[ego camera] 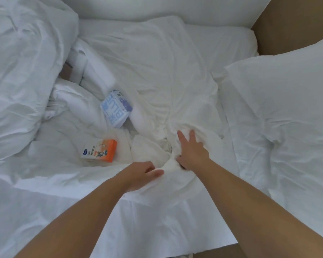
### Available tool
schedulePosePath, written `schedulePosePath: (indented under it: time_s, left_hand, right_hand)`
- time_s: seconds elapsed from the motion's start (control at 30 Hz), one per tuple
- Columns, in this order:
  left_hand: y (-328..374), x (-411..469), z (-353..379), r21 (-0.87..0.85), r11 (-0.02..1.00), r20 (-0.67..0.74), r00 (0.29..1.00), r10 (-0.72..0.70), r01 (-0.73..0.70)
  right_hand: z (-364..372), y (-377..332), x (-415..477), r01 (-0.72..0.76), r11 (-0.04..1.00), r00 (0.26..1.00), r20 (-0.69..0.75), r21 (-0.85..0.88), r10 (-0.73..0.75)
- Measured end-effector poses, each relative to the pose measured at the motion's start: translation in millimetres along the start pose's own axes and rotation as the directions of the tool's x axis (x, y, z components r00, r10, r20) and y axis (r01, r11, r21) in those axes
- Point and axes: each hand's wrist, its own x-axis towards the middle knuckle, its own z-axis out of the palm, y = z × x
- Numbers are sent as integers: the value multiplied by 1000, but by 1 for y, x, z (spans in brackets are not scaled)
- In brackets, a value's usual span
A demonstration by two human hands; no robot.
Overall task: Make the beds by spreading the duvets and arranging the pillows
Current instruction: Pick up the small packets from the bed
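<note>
While both my left hand (145,171) and right hand (191,151) clutch the bunched cloth (175,112) mid-bed, the duvet (26,71) lies heaped up-left, nearer the left hand; the pillow (280,108) sits to the right

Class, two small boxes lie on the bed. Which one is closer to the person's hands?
The orange-and-white box, just beside the left hand pinching the bedding; the blue-and-white box lies farther up the bed.
</note>
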Motion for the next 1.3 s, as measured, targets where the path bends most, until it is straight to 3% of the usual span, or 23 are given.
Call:
schedulePosePath:
  time_s: [0.07, 0.13, 0.33, 0.43, 0.53, 0.67, 0.77, 0.83, 0.97, 1.13, 1.3]
  left_hand:
    - [-16, 1, -12, -12, 1000, -219, 975, -24, 22]
    - [-38, 4, -30, 118, 991, -349, 937, -21, 66]
    - [-106, 15, -76, 381, 893, -404, 912, -74, 241]
    - [-138, 26, -96, 461, 850, -339, 936, -97, 256]
    - [-166, 42, -107, 517, 824, -269, 958, -101, 232]
    - [-193, 57, -102, 561, 814, -204, 978, -37, 147]
    - [-204, 62, -98, 613, 779, -246, 969, 32, 130]
    - [-207, 63, -97, 635, 762, -269, 961, 65, 126]
    - [-207, 59, -95, 617, 773, -323, 943, 82, 144]
    - [-211, 45, -97, 505, 833, -407, 914, -1, 226]
    - [-213, 41, -112, 248, 909, -462, 865, -193, 336]
  right_hand:
    - [1, -13, 7, -12, 1000, 1000, -27, 4, 12]
    - [-4, -29, 13, 26, 998, 995, -92, -66, -32]
    - [-3, -97, 40, 167, 961, 964, -167, -221, -206]
    - [0, -140, 66, 233, 968, 958, -192, 94, -212]
    - [4, -178, 96, 250, 847, 956, -258, 468, -140]
    - [8, -203, 125, 237, 757, 962, -255, 609, -95]
    - [9, -212, 140, 220, 683, 956, -292, 697, -10]
    - [10, -217, 146, 200, 694, 945, -324, 692, 50]
    - [12, -229, 141, 165, 665, 948, -304, 728, 97]
    - [17, -220, 129, 89, 670, 967, -224, 737, 118]
    - [27, -196, 118, 66, 489, 998, -50, 870, -46]
